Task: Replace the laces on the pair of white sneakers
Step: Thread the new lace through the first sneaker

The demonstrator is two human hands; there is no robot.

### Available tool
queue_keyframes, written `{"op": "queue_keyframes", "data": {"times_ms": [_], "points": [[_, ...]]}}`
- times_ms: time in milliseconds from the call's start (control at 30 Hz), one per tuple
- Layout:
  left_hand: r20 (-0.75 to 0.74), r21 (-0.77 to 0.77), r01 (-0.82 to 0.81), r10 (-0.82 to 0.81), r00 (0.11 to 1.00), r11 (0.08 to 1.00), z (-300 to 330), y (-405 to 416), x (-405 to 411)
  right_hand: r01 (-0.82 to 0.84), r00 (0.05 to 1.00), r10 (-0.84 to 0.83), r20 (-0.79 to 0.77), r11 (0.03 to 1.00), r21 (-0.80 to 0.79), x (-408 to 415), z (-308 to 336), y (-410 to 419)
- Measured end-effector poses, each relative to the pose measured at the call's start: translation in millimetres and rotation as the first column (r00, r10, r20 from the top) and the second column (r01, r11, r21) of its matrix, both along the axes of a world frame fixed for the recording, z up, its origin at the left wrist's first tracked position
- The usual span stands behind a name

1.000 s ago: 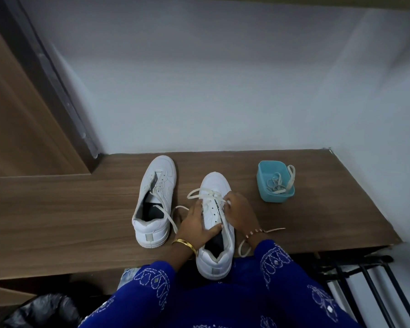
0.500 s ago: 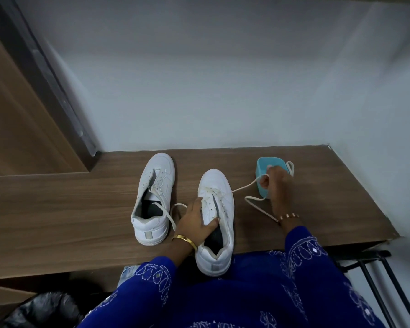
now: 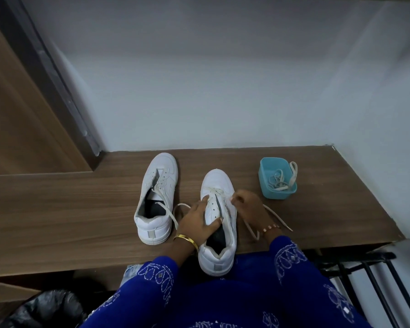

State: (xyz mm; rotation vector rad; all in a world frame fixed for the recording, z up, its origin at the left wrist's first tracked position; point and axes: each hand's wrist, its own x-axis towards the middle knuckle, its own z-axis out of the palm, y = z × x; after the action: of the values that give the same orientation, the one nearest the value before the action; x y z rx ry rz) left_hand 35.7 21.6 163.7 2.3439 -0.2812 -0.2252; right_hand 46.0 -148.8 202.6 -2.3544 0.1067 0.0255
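The wooden table [image 3: 57, 209] is taking up most of the lower half, running up against the pale wall [image 3: 223, 79] at 12 o'clock. A person in a blue embroidered top [image 3: 223, 304] is sitting at 6 o'clock, and a black metal rack [image 3: 376, 280] is poking out at around 4.

Two white sneakers are sitting toes-away on the table. The right sneaker [image 3: 219, 223] is the one getting worked on — its heel is hanging over the near edge of the table, right in front of the person. The left sneaker [image 3: 156, 197] is sitting just beside it at 9 o'clock, not being touched, with a loose lace [image 3: 168, 214] trailing out of it toward the other shoe.

The left hand [image 3: 197, 221] is resting on the right sneaker's left side, fingers fairly straight and reaching up along the eyelets, thumb lying across the tongue opening. It's wearing a gold bangle [image 3: 186, 240]. The right hand [image 3: 246, 207] is on the shoe's other side, fingertips bunched together and pinching the cream lace [image 3: 275, 216] — that lace is looping back past the wrist onto the table at about 4 o'clock of the hand.

A small teal tub [image 3: 277, 192] is sitting at 2 o'clock of the shoe, apart from it, holding more laces [image 3: 279, 179], one draping over its rim.
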Motion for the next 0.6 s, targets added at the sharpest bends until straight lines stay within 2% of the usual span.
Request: {"op": "queue_keyframes", "data": {"times_ms": [67,167,200,267,333,467,533,600], "points": [[-0.003,0.021,0.003,-0.003,1.000,1.000,0,0,1,0.120,0.992,-0.129,0.010,0.944,0.308,-2,20,-13],[0.008,0.095,0.005,-0.006,1.000,0.995,0,-1,2,0.297,0.925,-0.378,-0.037,0.659,0.691,2,37,-33],[0.014,0.121,0.004,-0.006,1.000,0.993,1,0,2,0.290,0.918,-0.393,-0.054,0.571,0.768,3,40,-36],[0.020,0.153,-0.002,-0.001,1.000,0.988,2,-1,2,0.262,0.928,-0.363,-0.078,0.491,0.831,3,40,-37],[0.027,0.155,-0.012,0.008,1.000,0.988,3,-1,1,0.230,0.952,-0.296,-0.076,0.532,0.815,1,38,-32],[0.026,0.133,-0.033,0.030,0.999,0.991,3,-2,0,0.221,0.970,-0.235,-0.062,0.747,0.627,-4,34,-22],[0.015,0.142,-0.033,0.031,0.999,0.989,4,-2,0,0.228,0.967,-0.250,-0.052,0.755,0.614,-5,38,-19],[0.011,0.160,-0.033,0.032,0.999,0.987,3,-3,0,0.232,0.956,-0.293,-0.031,0.682,0.693,-3,48,-18]]}}
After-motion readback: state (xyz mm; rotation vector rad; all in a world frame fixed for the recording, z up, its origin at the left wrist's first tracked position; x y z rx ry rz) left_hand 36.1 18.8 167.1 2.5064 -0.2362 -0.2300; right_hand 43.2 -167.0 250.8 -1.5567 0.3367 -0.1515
